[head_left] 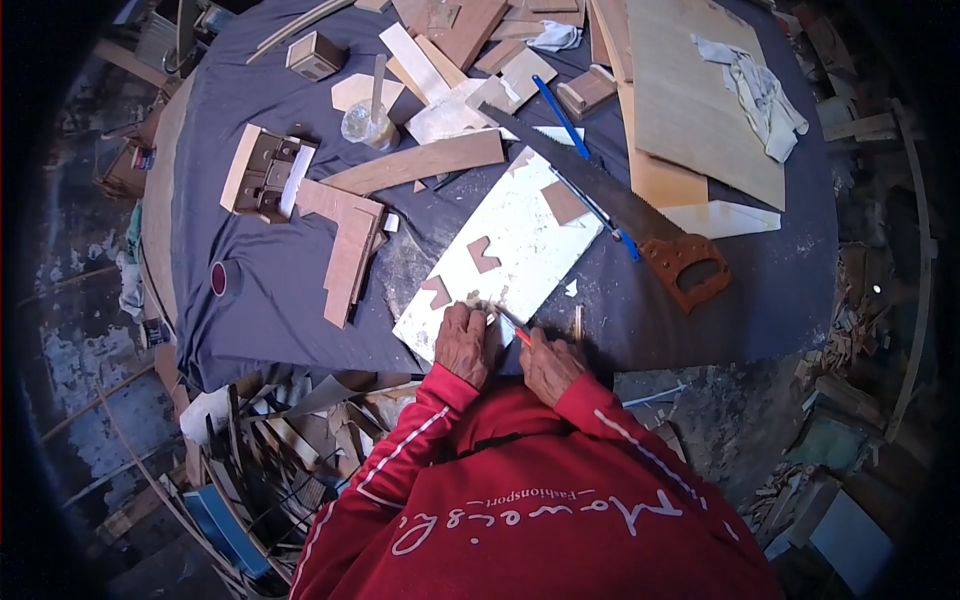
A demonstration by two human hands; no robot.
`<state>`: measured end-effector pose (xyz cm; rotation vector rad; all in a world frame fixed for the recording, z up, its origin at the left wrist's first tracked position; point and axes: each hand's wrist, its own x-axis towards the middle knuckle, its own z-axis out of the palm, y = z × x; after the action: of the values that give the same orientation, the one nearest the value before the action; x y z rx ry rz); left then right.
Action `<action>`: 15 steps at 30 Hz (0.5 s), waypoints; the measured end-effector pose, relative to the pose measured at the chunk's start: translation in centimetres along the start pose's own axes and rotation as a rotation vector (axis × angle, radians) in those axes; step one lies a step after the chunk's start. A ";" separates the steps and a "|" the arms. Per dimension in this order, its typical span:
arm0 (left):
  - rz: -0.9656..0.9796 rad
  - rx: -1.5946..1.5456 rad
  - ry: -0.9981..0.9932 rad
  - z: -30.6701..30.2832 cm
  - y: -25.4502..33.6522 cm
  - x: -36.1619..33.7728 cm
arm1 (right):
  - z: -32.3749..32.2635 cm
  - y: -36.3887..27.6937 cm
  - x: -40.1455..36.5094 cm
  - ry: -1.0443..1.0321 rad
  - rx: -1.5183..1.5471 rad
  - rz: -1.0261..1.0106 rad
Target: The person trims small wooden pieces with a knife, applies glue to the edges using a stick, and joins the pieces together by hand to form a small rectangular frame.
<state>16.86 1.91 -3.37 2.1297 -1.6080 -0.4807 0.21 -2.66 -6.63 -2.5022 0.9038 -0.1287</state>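
Near the front end of a white board (520, 235), my left hand (463, 343) has its fingers bent and pressed together over a small piece that they mostly hide. Close by on the right, my right hand (553, 368) is closed around an orange-handled knife (522, 337), its pale blade pointing toward the left fingertips. Just beyond the left hand, two small notched brown pieces (483, 254) lie on the board. A brown square piece (566, 203) rests farther up it.
To the right lies a handsaw (650, 225) beside a blue-framed hacksaw (600, 212). L-shaped wood (345, 240), a small compartmented wooden box (268, 172) and a tub with a stick (369, 126) stand left. Plywood sheets (700, 110) and offcuts cover the dark cloth's far side.
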 end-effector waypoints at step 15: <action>0.000 0.075 0.039 0.2 -0.1 -0.1 | -3.2 0.6 -0.9 -0.120 0.378 0.174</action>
<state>16.86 1.99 -3.59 2.1803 -1.6281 -0.3822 -1.57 -3.81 -3.98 -2.0529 0.9441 -0.0827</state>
